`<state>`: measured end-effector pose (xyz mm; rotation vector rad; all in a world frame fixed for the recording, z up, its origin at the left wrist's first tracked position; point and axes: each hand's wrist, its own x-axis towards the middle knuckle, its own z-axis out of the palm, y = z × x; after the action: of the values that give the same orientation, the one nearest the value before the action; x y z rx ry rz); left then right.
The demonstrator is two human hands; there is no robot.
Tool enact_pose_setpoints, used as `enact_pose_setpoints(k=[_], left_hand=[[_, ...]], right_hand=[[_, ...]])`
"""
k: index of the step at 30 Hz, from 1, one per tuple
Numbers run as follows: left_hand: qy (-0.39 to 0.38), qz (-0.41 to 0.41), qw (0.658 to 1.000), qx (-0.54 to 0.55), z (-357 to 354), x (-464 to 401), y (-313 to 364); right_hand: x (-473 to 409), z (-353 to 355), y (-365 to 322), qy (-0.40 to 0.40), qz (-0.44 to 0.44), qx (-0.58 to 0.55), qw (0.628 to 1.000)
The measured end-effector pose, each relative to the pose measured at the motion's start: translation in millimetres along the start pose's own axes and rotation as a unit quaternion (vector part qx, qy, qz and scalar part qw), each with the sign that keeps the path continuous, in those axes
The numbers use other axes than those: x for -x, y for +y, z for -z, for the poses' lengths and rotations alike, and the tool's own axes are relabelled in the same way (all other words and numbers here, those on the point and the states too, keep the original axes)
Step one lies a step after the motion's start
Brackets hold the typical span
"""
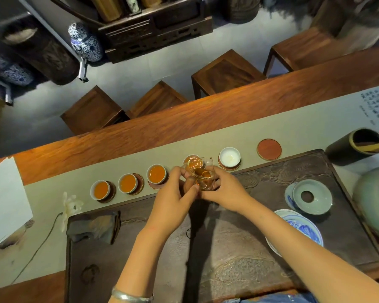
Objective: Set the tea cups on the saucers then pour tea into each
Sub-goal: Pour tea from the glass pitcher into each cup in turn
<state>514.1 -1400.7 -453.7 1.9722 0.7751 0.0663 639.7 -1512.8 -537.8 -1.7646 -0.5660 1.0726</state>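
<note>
Both hands hold a clear glass pitcher [200, 174] of amber tea, tilted over a small cup [192, 161] in the middle of the row. My left hand [175, 193] grips its left side, my right hand [224, 191] its right side. Three white cups full of tea [101, 190] [127, 183] [156, 173] stand on dark saucers to the left. An empty white cup [229, 157] sits on a saucer to the right. Further right lies a bare red-brown saucer [269, 149].
A dark carved tea tray [260, 248] lies under my arms, with a folded cloth [94, 226] at its left. A celadon lid [312, 196], a blue-white dish [302, 228], a green pot [374, 202] and a dark canister [354, 145] stand at the right. Stools line the table's far side.
</note>
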Motion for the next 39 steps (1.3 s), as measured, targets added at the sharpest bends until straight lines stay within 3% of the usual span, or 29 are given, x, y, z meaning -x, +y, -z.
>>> enact_pose_setpoints(k=[9, 39], left_hand=[[-0.016, -0.012, 0.997, -0.071, -15.9, -23.5, 15.1], [-0.029, -0.029, 0.996, -0.083, -27.5, -67.7, 35.8]], right_hand=[[-0.5, 13.3, 5.9, 0.03, -0.022, -0.065, 0.997], [-17.0, 18.3, 15.7, 0.053, -0.089, -0.17, 0.98]])
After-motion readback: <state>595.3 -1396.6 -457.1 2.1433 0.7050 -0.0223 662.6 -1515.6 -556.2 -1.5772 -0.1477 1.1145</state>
